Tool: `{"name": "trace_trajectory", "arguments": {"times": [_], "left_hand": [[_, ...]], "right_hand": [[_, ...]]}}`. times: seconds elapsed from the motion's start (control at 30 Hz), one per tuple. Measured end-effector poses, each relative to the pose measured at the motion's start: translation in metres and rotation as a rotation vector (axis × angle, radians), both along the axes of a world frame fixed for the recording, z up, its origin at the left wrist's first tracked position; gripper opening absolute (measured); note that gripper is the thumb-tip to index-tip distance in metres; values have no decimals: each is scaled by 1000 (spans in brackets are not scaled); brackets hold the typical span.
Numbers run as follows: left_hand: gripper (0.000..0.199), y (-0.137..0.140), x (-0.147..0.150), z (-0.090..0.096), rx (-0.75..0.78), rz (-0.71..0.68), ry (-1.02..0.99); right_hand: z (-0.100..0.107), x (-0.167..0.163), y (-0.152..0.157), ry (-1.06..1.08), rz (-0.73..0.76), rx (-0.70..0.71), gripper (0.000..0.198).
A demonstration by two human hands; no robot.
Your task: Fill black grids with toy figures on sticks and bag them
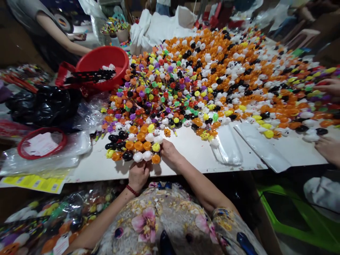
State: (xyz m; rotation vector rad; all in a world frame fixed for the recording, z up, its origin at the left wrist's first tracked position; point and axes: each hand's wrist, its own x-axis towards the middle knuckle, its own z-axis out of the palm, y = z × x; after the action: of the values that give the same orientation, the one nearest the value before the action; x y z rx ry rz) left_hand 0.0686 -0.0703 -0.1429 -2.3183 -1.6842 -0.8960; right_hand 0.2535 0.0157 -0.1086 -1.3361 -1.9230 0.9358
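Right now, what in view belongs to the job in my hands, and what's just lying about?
Likely the job:
bunch of toy heads, at your left hand and right hand
toy heap on the table

Seemingly just lying about:
black plastic bag
red basket
yellow printed sheet

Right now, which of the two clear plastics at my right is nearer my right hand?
The left plastic: it lies between your right hand and the longer right plastic.

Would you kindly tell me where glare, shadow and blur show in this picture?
Head view: glare on the clear plastic sleeves and black bag; head view: shadow on the white table near the right hand; head view: upper corners dim and soft, with wide-angle stretching toward the edges.
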Motion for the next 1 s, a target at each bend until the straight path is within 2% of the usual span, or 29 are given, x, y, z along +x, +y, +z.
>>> {"name": "trace_trajectory", "arguments": {"times": [0.1,0.17,0.27,0.33,0.43,0.57,0.67,0.83,1.0], "left_hand": [[23,1,1,1,41,4,-4],[23,1,1,0,69,1,3],[23,1,0,0,75,-7,27],[22,1,0,1,85,-6,40],[21,1,1,3,103,-10,38],[22,2,2,5,128,-11,33],[22,2,2,4,128,-12,29],[24,1,0,2,78,-17,33],[26,0,0,2,64,-26,22]], "right_hand": [[3,14,-4,5,-22,97,21],[8,36,-6,-28,-117,193,25],[20,85,-3,-239,-432,296,28],[28,117,3,-436,-658,305,30],[38,149,15,-671,-825,252,28],[40,157,29,-771,-793,217,20],[38,150,34,-750,-765,292,17],[36,125,26,-717,-634,468,16],[33,90,9,-662,-449,490,14]]}}
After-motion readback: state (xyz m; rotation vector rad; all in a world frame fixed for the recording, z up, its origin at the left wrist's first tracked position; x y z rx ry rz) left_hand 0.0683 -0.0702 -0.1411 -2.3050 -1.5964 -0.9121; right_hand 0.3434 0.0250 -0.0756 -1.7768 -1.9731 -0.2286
